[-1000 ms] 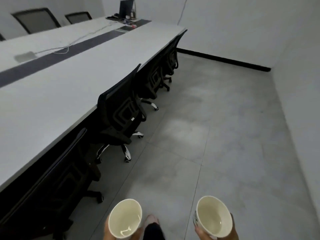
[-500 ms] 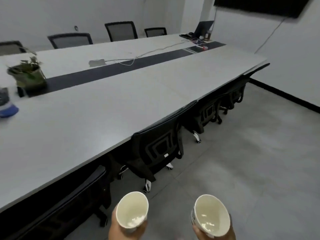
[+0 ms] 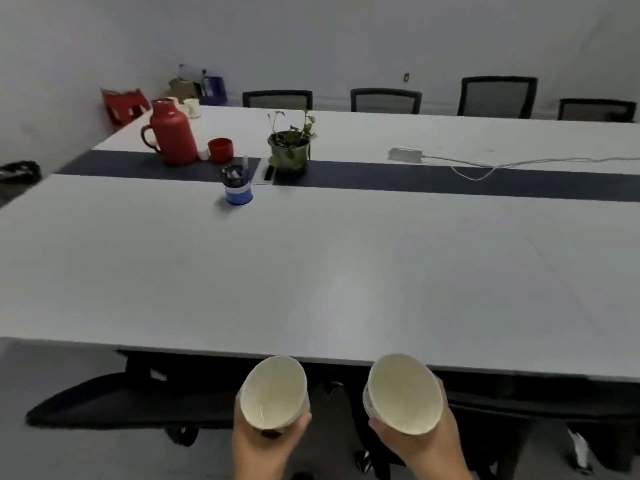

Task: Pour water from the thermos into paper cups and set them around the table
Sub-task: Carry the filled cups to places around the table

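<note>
2 paper cups held just short of the table's point(image 3: 311, 271) near edge.
Left hand point(image 3: 266, 441) grips the left cup point(image 3: 273, 393); right hand point(image 3: 422, 441) grips the right cup point(image 3: 403, 393); red thermos point(image 3: 173, 133) stands near the far left corner.

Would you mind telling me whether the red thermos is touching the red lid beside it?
Apart. The head view shows the thermos and the red lid separated by a strip of tabletop with something small and white in it.
</note>
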The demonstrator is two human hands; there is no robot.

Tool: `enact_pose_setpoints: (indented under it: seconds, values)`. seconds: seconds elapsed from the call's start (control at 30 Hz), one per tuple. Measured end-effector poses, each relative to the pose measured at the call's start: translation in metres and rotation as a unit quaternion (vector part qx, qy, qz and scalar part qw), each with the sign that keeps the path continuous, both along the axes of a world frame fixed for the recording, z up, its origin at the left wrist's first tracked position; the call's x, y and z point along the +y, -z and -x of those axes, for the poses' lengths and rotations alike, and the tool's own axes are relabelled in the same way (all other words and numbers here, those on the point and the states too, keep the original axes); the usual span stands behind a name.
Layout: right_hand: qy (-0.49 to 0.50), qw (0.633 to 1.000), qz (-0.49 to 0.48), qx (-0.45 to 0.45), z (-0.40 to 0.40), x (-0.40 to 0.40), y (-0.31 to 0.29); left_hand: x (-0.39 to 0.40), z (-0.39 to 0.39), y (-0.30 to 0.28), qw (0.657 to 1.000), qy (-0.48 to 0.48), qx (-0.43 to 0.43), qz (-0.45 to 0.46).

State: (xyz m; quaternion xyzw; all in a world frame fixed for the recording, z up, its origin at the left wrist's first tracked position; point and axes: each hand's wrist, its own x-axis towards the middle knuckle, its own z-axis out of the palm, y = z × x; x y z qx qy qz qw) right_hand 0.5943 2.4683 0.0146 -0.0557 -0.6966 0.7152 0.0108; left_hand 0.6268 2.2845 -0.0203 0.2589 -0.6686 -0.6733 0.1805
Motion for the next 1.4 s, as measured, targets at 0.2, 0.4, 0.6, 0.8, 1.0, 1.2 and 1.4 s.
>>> enact_pose_setpoints:
  seconds: [0.2,0.4,0.6,0.8,1.0,1.2,1.4]
  values:
    - [-0.011,0.999,-0.049,0.002,0.098,-0.061,0.014,-0.081,0.106,-0.002,0.996,-0.073,0.018,0.037]
    - [0.067,0.991,-0.117,-0.007,0.19,-0.109,0.022,-0.176,0.223,0.0,0.988,-0.128,-0.022,0.082]
    - [0.065,0.988,-0.137,-0.008,0.265,-0.138,0.054,-0.233,0.311,0.031,0.977,-0.191,-0.037,0.084]
    - [0.079,0.988,-0.122,-0.045,0.31,-0.162,0.077,-0.26,0.363,0.049,0.975,-0.212,-0.033,0.061]
    - [0.034,0.99,-0.132,-0.047,0.338,-0.165,0.093,-0.274,0.372,0.063,0.967,-0.221,-0.094,0.081]
    - [0.03,0.989,-0.142,-0.039,0.351,-0.141,0.095,-0.236,0.338,0.069,0.951,-0.241,-0.153,0.116]
    - [0.079,0.985,-0.151,-0.025,0.368,-0.071,0.086,-0.113,0.322,0.084,0.954,0.049,-0.13,0.268]
